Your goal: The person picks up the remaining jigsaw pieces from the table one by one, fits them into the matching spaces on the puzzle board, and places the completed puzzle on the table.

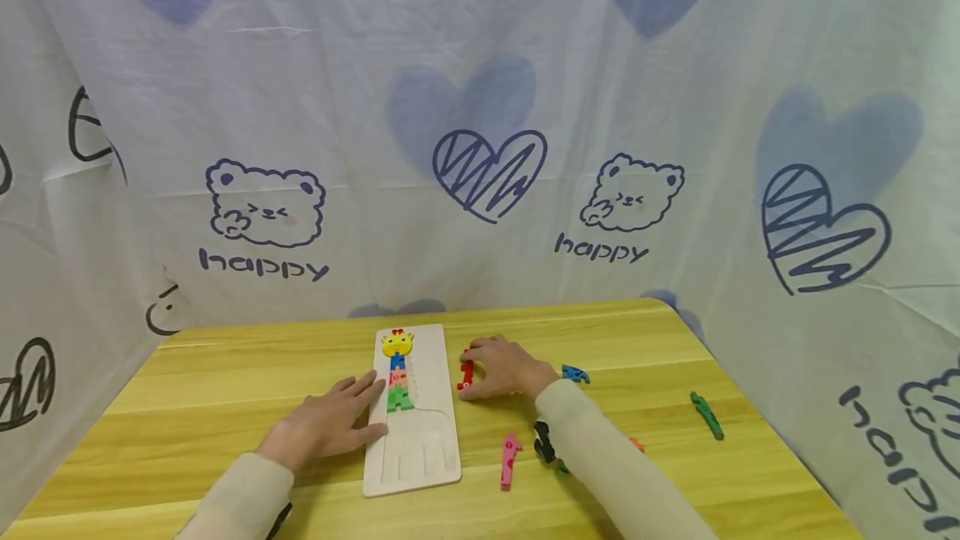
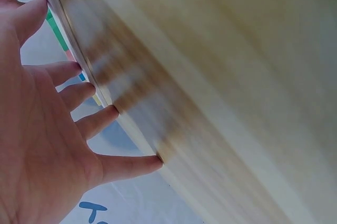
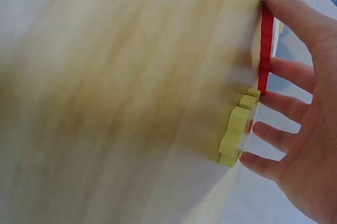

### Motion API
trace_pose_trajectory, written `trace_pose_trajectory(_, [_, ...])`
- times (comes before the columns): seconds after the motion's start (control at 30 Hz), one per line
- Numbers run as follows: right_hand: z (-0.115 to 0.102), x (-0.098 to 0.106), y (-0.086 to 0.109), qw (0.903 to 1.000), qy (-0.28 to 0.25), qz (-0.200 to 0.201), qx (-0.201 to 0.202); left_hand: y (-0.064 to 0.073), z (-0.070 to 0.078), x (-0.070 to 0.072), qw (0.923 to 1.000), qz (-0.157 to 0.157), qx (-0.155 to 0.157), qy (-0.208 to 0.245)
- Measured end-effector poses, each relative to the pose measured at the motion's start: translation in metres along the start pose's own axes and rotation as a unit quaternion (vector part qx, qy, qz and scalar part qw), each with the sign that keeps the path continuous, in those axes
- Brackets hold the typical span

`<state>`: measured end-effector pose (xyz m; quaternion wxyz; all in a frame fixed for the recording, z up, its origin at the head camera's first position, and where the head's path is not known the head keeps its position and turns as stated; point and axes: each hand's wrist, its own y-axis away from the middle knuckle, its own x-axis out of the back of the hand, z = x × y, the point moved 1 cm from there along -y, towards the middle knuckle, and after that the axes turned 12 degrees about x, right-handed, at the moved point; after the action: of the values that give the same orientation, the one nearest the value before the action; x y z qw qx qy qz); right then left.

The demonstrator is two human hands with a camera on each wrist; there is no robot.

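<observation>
A white puzzle board (image 1: pixel 435 357) lies on the table, with a yellow giraffe head (image 1: pixel 397 344) and blue, orange-pink and green pieces (image 1: pixel 400 399) set in a column below it. My left hand (image 1: pixel 326 423) rests along the board's left edge, fingers spread and fairly straight. Just right of the board, my right hand (image 1: pixel 506 367) holds a red puzzle piece (image 3: pixel 266 50) between thumb and fingers, low at the tabletop. A yellow piece (image 3: pixel 238 129) lies by its ring and little fingertips; in the head view the hand hides it.
Loose on the right lie a pink piece (image 1: pixel 509 463), a black piece (image 1: pixel 542 442), a blue piece (image 1: pixel 576 374) and a green piece (image 1: pixel 707 416). An orange piece (image 1: pixel 637 444) is partly covered by the right sleeve. A printed curtain (image 1: pixel 360 107) hangs behind the table.
</observation>
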<state>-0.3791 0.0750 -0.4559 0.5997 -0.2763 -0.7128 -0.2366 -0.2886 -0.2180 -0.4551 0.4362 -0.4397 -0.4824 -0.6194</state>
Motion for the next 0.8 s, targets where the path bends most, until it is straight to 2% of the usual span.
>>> trace_pose_trajectory(0.27, [0.004,0.007,0.001,0.9998,0.012,-0.004,0.017,0.001,0.001,0.001,1.0000,0.000,-0.003,0.004])
trace_pose_trajectory(0.6, [0.000,0.029,0.001,0.9987,-0.018,-0.015,0.046,0.001,0.001,0.002,1.0000,0.001,-0.002,0.004])
trace_pose_trajectory(0.8, [-0.008,0.034,-0.007,0.9980,0.003,-0.032,0.054,0.001,0.001,0.002,1.0000,0.000,0.000,0.005])
